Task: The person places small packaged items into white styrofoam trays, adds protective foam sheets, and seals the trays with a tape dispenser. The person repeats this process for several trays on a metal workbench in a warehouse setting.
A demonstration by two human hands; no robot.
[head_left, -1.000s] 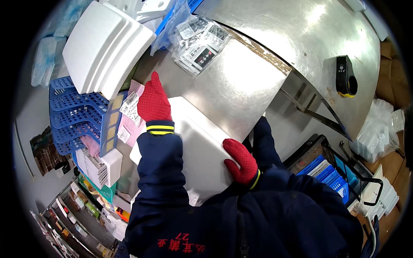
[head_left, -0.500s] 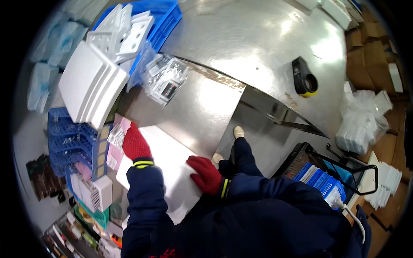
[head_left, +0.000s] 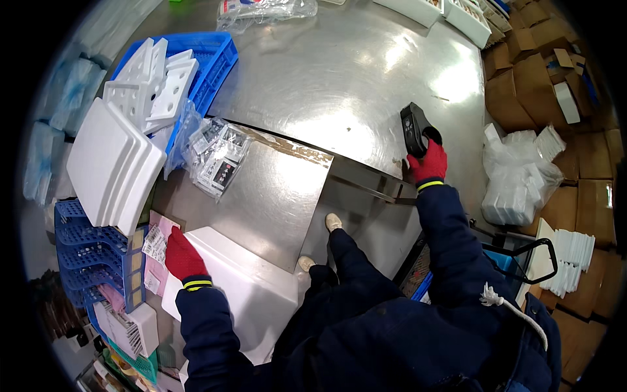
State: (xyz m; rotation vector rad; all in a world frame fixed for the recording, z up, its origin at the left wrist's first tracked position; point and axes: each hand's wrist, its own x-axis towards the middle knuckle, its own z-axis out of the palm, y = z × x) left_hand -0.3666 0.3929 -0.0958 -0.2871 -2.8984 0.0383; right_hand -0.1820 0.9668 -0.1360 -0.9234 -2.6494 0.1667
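A white foam box (head_left: 241, 287) sits on the lower metal surface in front of me, at the left. My left hand (head_left: 184, 256), in a red knit glove, grips its far-left edge, fingers together and partly hidden. Out to the right, my red-gloved right hand (head_left: 429, 163) is closed around the near end of a black tape dispenser (head_left: 413, 130) on the metal table. The hand covers part of the dispenser's ring-shaped end. Beside my left hand lie a pink sheet and a printed label (head_left: 155, 244).
A blue crate (head_left: 222, 62) holds white foam pieces, with stacked foam lids (head_left: 111, 163) next to it. Clear bags of small packets (head_left: 219, 160) lie by the crate. Blue perforated trays (head_left: 91, 242) stand at left. Plastic-wrapped foam (head_left: 519, 179) and cardboard boxes (head_left: 542, 85) line the right.
My right hand has left the foam box and reached far right, closing on the tape dispenser. My left hand stays at the box's edge. The view has shifted.
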